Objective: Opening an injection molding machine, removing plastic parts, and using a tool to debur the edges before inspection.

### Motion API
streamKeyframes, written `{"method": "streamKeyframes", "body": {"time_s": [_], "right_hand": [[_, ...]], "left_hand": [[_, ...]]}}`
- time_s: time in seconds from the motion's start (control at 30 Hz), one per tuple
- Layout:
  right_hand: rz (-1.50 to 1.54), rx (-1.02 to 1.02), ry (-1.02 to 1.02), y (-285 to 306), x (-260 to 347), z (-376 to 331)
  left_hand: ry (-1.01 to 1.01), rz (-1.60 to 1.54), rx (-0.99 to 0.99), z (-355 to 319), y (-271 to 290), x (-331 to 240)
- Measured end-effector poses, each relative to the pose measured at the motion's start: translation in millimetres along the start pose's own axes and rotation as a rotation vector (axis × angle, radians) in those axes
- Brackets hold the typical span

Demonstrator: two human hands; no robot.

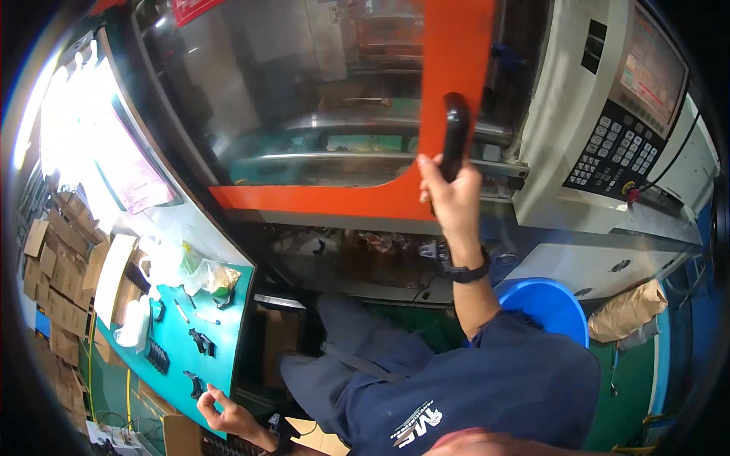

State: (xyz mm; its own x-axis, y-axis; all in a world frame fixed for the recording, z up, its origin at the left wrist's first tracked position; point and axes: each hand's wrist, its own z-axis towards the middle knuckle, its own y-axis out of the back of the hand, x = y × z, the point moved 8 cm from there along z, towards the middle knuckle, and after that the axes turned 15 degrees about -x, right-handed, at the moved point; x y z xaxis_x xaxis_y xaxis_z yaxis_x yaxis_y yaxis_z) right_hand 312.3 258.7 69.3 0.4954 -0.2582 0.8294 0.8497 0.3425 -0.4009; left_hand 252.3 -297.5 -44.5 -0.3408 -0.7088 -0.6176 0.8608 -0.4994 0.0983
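My right hand (455,199) is wrapped round the black handle (455,129) of an orange-framed sliding door (319,199) with a see-through window. Behind the window, metal bars of a machine show dimly. At the lower left, my left hand (222,413) hangs by the edge of a green-topped table (176,380), fingers loosely bent and apart, apparently holding nothing. Close to its fingertips lies a small black plastic part (195,384). Another black part (201,343) and a black ribbed piece (157,356) rest farther up the table.
Plastic bags (199,272), pens (182,311) and a white container (135,323) are on the table. Stacked cardboard boxes (65,289) stand far left. A control panel (620,156) rises at the right, above a blue tub (549,300) and a brown paper sack (627,311).
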Motion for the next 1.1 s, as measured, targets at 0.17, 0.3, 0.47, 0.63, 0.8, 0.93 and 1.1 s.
{"method": "streamKeyframes", "body": {"time_s": [0.17, 0.3, 0.47, 0.63, 0.8, 0.93, 1.1], "right_hand": [[-0.064, -0.016, 0.019, 52.8, 16.1, 18.9], [-0.081, 0.005, 0.045, 85.1, 27.9, 32.4], [-0.101, -0.037, 0.095, 115.0, 47.8, 42.4], [-0.053, 0.009, 0.067, 126.2, 47.1, 49.2], [-0.011, 0.028, 0.11, 137.6, 44.1, 53.3], [0.023, 0.021, 0.131, 133.4, 49.3, 51.7], [0.039, -0.015, 0.123, 133.3, 47.4, 48.9]], "left_hand": [[-0.016, -0.021, 0.026, 3.1, 1.1, -15.1], [0.003, -0.059, -0.005, 1.3, -4.2, -18.3], [-0.009, -0.116, 0.032, -3.8, -34.3, -22.8], [-0.088, -0.167, 0.083, 5.3, -74.8, -25.5], [-0.154, -0.197, 0.146, 4.7, -96.4, -51.7], [-0.22, -0.168, 0.145, 7.2, -87.6, -55.0], [-0.135, -0.045, 0.07, 15.8, -51.1, -25.2]]}}
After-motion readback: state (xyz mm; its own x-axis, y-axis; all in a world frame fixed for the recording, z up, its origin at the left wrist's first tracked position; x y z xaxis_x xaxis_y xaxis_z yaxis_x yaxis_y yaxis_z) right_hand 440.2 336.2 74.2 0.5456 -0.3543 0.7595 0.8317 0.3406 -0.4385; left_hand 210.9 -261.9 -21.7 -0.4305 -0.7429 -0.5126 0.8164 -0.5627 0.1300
